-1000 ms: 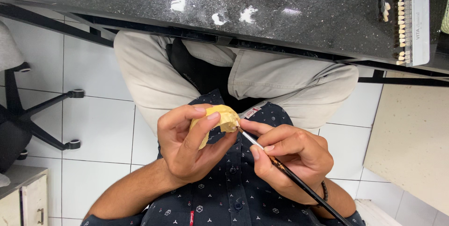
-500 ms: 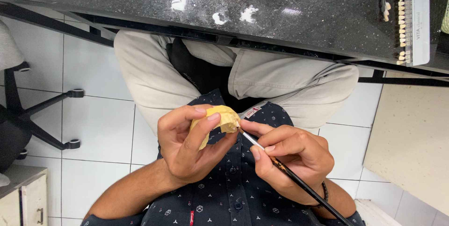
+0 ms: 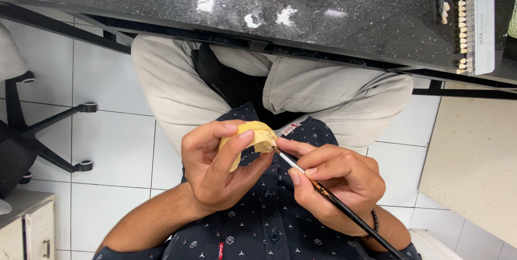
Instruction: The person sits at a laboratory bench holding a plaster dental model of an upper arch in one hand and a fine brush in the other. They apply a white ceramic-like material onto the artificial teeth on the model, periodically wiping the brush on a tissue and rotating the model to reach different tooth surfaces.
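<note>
My left hand (image 3: 218, 166) grips a pale yellow dental cast (image 3: 253, 135) in front of my chest, thumb and fingers wrapped around it. My right hand (image 3: 336, 182) holds a thin dark-handled brush (image 3: 344, 209) like a pen. Its metal ferrule and tip touch the right side of the cast. Both hands hover over my lap, above beige trousers and a dark patterned shirt.
A black speckled worktop (image 3: 301, 12) runs along the top, dusted with white plaster bits (image 3: 285, 15). A tooth shade guide (image 3: 474, 28) lies at its right end. A wheeled chair base (image 3: 48, 131) stands left on the white tiled floor; a beige surface (image 3: 474, 163) is at right.
</note>
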